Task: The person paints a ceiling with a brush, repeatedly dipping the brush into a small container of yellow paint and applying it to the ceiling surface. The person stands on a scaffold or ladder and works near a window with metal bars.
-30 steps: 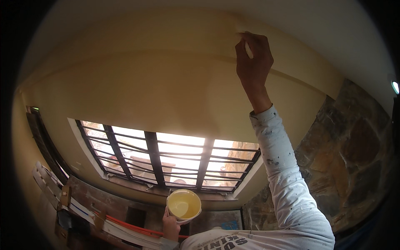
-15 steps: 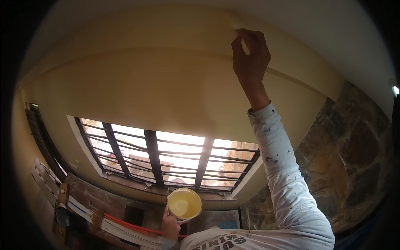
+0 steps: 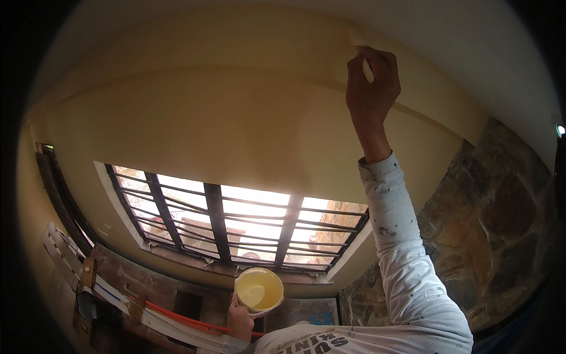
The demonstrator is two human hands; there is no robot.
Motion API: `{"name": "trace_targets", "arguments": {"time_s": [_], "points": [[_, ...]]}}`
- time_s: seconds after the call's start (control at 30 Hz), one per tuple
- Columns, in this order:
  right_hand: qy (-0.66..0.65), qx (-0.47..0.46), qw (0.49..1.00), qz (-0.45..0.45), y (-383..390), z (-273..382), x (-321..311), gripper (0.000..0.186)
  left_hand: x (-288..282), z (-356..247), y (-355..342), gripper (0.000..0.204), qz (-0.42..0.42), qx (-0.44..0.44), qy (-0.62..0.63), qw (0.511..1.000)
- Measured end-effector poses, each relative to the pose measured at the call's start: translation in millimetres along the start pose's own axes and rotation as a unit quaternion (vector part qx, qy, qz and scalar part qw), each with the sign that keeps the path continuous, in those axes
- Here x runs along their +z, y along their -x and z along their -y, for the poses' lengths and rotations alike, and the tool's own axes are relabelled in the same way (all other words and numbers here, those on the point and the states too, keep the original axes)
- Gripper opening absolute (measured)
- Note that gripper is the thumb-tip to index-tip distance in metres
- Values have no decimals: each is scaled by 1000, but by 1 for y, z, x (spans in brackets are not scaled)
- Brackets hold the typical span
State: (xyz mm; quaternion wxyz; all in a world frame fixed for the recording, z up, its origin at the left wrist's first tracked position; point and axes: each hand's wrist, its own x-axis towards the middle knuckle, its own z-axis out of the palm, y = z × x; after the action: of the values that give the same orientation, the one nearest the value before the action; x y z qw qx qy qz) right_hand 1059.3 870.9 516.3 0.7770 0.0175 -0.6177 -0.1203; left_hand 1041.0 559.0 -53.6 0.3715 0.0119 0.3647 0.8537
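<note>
My right hand (image 3: 371, 88) is raised high and closed around a pale paintbrush (image 3: 367, 68), whose tip touches the cream wall (image 3: 236, 112) just under the ceiling edge. The arm wears a white, paint-flecked sleeve (image 3: 407, 253). Low in the view, my left hand (image 3: 240, 321) grips a small white pot (image 3: 258, 290) of pale yellow paint, held upright near my chest.
A barred window (image 3: 236, 221) glows bright below the painted band. Rough stone wall (image 3: 495, 224) fills the right side. White boards and a red pipe (image 3: 177, 321) lie at lower left beside a dark door frame (image 3: 56, 189). The white ceiling (image 3: 471, 53) curves above.
My right hand has slid slightly left and a little down along the top of the wall with the brush. The paint pot stays in the same spot.
</note>
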Motion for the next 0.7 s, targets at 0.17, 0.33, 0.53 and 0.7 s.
{"name": "trace_targets", "arguments": {"time_s": [0.17,0.33,0.53,0.7], "points": [[-64,-65,995,28,2,18,24,13,8,-5,-1,73,8,6,-9,1000],[13,-47,999,8,0,0,15,11,11,-1,-3,75,4,5,4,1000],[36,-39,999,-13,-3,-9,8,11,-1,10,-11,80,-23,-15,-2,1000],[42,-10,999,-9,-5,-8,2,12,-2,10,-10,83,-9,-6,-2,1000]]}}
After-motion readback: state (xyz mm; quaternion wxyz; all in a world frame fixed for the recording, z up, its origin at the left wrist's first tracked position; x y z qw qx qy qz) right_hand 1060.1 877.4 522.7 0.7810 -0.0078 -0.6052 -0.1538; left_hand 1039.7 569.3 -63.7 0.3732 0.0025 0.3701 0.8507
